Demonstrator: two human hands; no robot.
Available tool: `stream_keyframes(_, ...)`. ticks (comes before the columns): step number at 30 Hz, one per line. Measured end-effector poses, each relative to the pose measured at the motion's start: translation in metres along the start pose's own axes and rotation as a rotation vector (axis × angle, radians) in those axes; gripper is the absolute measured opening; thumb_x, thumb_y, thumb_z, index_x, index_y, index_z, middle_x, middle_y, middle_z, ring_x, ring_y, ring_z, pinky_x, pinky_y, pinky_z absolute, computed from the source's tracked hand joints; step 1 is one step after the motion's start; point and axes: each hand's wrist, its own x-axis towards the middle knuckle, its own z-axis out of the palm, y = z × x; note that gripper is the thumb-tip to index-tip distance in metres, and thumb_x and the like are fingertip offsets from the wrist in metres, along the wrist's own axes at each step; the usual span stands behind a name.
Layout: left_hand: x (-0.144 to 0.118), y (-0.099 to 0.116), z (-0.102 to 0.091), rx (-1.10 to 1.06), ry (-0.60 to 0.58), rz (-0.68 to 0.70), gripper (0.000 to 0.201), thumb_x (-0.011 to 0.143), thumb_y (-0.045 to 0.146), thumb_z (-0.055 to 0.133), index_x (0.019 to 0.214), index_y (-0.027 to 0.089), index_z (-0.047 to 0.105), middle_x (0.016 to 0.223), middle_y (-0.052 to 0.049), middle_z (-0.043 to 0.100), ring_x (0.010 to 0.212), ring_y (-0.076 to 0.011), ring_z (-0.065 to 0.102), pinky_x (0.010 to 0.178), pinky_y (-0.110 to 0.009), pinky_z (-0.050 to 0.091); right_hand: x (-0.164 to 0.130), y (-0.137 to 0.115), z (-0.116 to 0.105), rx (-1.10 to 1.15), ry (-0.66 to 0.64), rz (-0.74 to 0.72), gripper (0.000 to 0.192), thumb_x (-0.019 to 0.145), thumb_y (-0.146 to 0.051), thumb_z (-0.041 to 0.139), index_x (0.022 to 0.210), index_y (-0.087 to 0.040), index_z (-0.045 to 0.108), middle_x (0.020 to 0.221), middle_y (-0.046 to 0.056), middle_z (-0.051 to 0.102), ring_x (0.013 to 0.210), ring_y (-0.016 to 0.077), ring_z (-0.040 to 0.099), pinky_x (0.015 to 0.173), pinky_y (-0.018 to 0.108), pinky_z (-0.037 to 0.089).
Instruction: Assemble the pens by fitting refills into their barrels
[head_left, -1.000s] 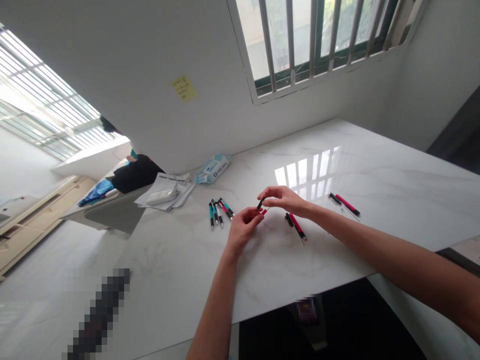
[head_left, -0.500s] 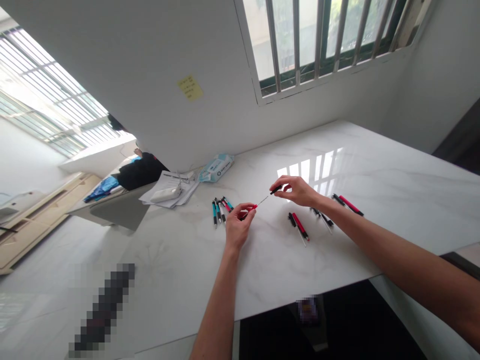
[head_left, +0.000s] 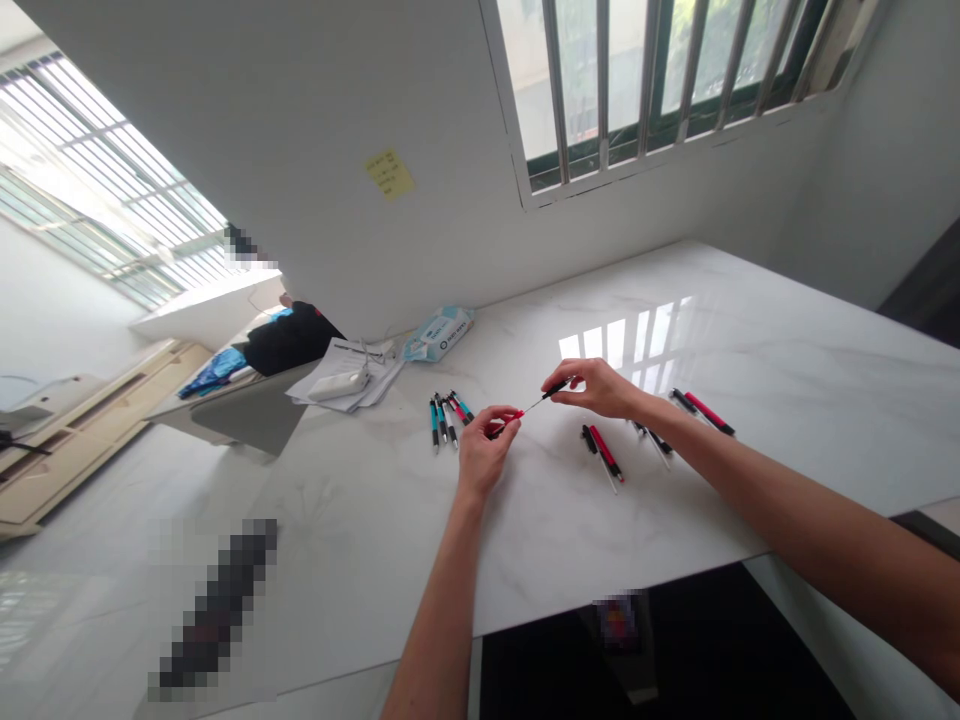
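Both hands (head_left: 487, 455) pinching pen halves (head_left: 507, 422) apart

Red pen (head_left: 504, 424) between both hands (head_left: 600, 389)

Between the left hand (head_left: 484, 455) and the near edge of the marble table (head_left: 360, 560) the surface is bare, so a hand can pass there freely. To the left, a bunch of teal and red pens (head_left: 448, 415) lies near the left hand. Behind it a wipes packet (head_left: 439, 333) and a stack of papers (head_left: 349, 372) stand close to the wall. Right of the right hand (head_left: 596, 388), a red pen (head_left: 604, 452) and 2 more pen groups (head_left: 701, 411) narrow the way.
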Motion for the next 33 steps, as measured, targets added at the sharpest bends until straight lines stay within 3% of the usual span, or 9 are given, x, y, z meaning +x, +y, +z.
stream_keyframes(6, -0.004, 0.007, 0.004, 0.057, -0.050, 0.018, 0.021, 0.084, 0.038, 0.076, 0.096, 0.020, 0.079, 0.095, -0.005, 0.078, 0.074, -0.0151, 0.067, 0.070, -0.026, 0.051, -0.004, -0.004, 0.011, -0.016, -0.049, -0.007, 0.018, 0.086, -0.034, 0.075, 0.100, -0.024, 0.080, 0.102, 0.004, 0.078, 0.093, 0.0206, 0.070, 0.086, 0.036, 0.053)
stream_keyframes(13, -0.013, 0.014, 0.010, 0.126, -0.076, 0.082, 0.011, 0.086, 0.023, 0.071, 0.094, 0.021, 0.079, 0.098, -0.004, 0.080, 0.085, -0.0169, 0.072, 0.083, -0.030, 0.057, -0.010, -0.008, 0.021, -0.093, -0.107, -0.043, 0.013, 0.086, -0.030, 0.072, 0.095, -0.026, 0.080, 0.095, 0.003, 0.078, 0.086, 0.0199, 0.067, 0.081, 0.034, 0.052)
stream_keyframes(19, -0.018, 0.010, 0.012, 0.113, -0.113, 0.145, 0.018, 0.088, 0.013, 0.065, 0.098, 0.021, 0.078, 0.102, -0.005, 0.080, 0.092, -0.0167, 0.074, 0.087, -0.030, 0.059, -0.012, -0.006, 0.028, -0.160, -0.120, 0.047, 0.015, 0.086, -0.037, 0.073, 0.093, -0.027, 0.082, 0.091, 0.002, 0.078, 0.083, 0.0201, 0.067, 0.079, 0.034, 0.051)
stream_keyframes(26, -0.020, 0.011, 0.012, 0.136, -0.092, 0.217, 0.023, 0.089, 0.010, 0.064, 0.102, 0.022, 0.079, 0.104, -0.006, 0.079, 0.093, -0.0167, 0.073, 0.088, -0.031, 0.060, -0.015, -0.010, 0.032, -0.223, -0.142, 0.200, 0.036, 0.094, -0.055, 0.062, 0.092, -0.023, 0.080, 0.068, 0.002, 0.070, 0.060, 0.0165, 0.057, 0.061, 0.031, 0.045)
stream_keyframes(30, -0.018, 0.012, 0.011, 0.132, -0.059, 0.212, 0.022, 0.090, 0.013, 0.064, 0.102, 0.023, 0.079, 0.104, -0.006, 0.079, 0.093, -0.0169, 0.073, 0.089, -0.031, 0.060, -0.017, -0.009, 0.030, -0.156, -0.106, 0.120, 0.037, 0.089, -0.048, 0.069, 0.118, -0.025, 0.071, 0.092, 0.004, 0.077, 0.071, 0.0177, 0.064, 0.072, 0.033, 0.053)
stream_keyframes(33, -0.016, 0.011, 0.010, 0.105, -0.028, 0.189, 0.020, 0.090, 0.014, 0.064, 0.102, 0.022, 0.078, 0.104, -0.005, 0.079, 0.090, -0.0164, 0.073, 0.089, -0.032, 0.060, -0.015, -0.008, 0.026, -0.123, -0.088, 0.070, 0.029, 0.090, -0.041, 0.068, 0.112, -0.024, 0.070, 0.099, 0.005, 0.077, 0.081, 0.0187, 0.068, 0.080, 0.035, 0.055)
